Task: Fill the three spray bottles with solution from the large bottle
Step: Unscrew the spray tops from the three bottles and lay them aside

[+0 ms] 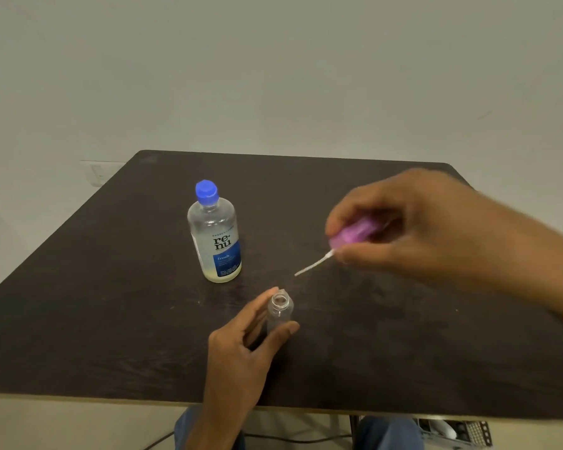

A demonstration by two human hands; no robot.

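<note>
Clear cylindrical spray bottle point(279, 315), uncapped.

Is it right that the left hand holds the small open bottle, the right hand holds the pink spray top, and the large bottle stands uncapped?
Not quite. The head view shows the large bottle standing with its blue cap on. The rest holds: left hand, small open bottle, right hand, pink spray top.

A plain room, perhaps a home or office. A dark wooden table point(111, 303) stands against a bare wall point(273, 76); cables point(290, 438) lie underneath.
</note>
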